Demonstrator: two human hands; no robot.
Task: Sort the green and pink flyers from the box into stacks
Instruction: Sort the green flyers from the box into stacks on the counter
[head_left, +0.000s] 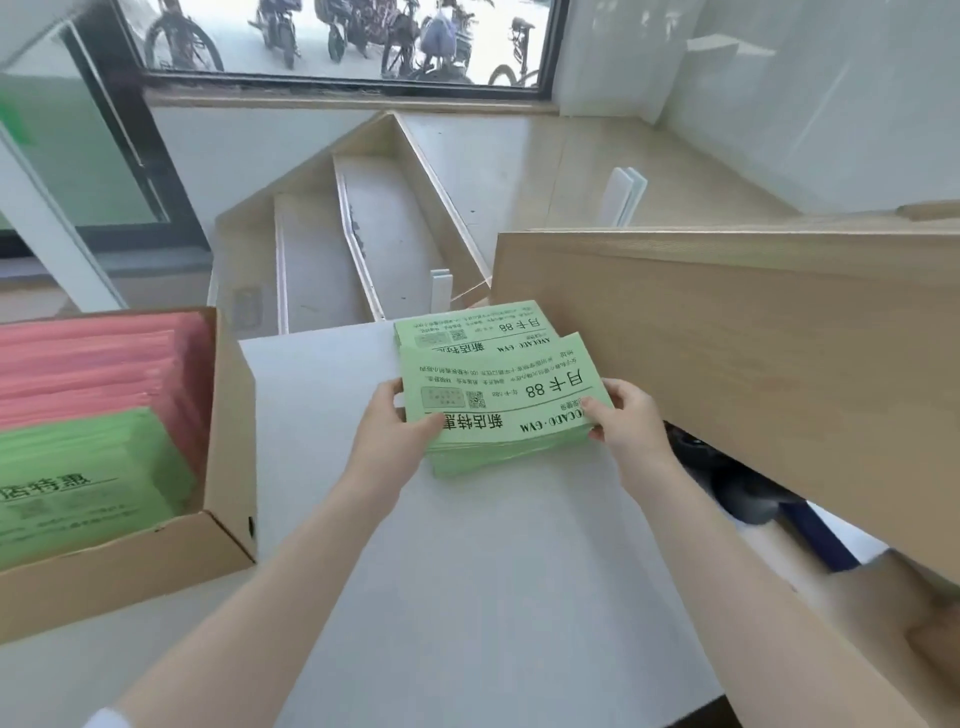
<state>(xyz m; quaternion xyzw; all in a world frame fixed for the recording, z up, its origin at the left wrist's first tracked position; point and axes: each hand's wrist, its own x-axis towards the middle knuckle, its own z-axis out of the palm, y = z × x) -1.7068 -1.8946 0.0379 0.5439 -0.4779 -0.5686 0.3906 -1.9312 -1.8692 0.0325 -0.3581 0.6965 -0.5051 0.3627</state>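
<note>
Fingers (434, 422) gripping green flyers (506, 395), box (228, 467) holding pink flyers (98, 358)

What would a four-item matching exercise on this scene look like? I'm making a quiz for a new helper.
Things:
1. pink flyers
2. green bundle
3. cardboard box
4. wooden board

Places:
A. right of the table, leaning
B. at the back of the box
C. held by both hands
D. on the table's left edge

Pairs: 1-B, 2-C, 3-D, 4-A

Both arms reach forward — left hand (393, 422) and right hand (626, 418) face each other, 2 hands with fingers curled, thumbs on top.
</note>
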